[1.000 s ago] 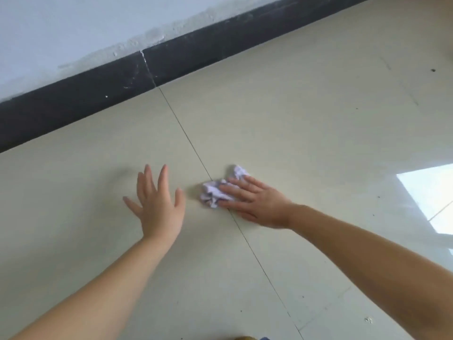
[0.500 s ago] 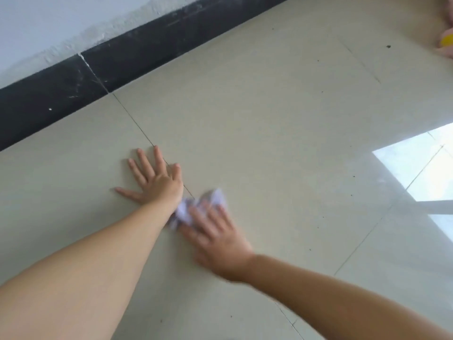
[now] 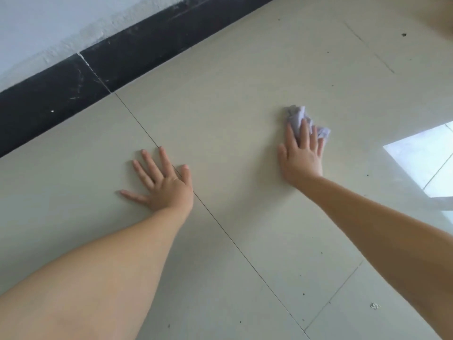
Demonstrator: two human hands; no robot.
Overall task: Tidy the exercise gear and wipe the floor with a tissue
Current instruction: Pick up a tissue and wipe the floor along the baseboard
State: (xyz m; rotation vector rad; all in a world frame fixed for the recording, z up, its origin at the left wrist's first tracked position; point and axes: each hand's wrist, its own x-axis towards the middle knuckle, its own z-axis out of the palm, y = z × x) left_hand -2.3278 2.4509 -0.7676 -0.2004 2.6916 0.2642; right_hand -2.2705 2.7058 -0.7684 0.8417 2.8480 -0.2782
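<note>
A crumpled white tissue (image 3: 297, 116) lies on the pale tiled floor (image 3: 232, 106), right of centre. My right hand (image 3: 301, 155) presses flat on its near part, fingers over the paper, which sticks out beyond the fingertips. My left hand (image 3: 161, 182) rests palm down on the floor to the left, fingers spread, holding nothing; it lies beside a dark tile joint (image 3: 137, 121). No exercise gear is in view.
A black skirting board (image 3: 98, 77) runs along the white wall (image 3: 49, 28) at the upper left. A bright window reflection (image 3: 426, 158) shines on the floor at the right. Small dark specks (image 3: 403, 35) dot the tiles.
My right hand has swept the tissue to the right, away from my left hand, which it was touching half a second ago. My left hand stays planted on the floor.
</note>
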